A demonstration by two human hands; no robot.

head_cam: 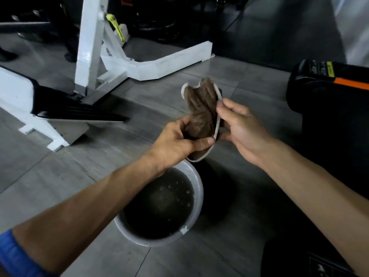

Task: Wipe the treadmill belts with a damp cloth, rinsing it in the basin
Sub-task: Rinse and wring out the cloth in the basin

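Now both hands, left hand (179,141) and right hand (239,126), gripping brown cloth (201,112) above basin (196,206)

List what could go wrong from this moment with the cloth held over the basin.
1. The bunched brown cloth with pale edging, held by the left hand and right hand, sits partly beyond the round grey plastic basin, so drips may wet the grey tiled floor.
2. The basin water looks murky, so it may smear dirt onto the belts.

a single head-worn camera looked forward and steeply down, close over the basin (191,198) on the tiled floor (60,176).
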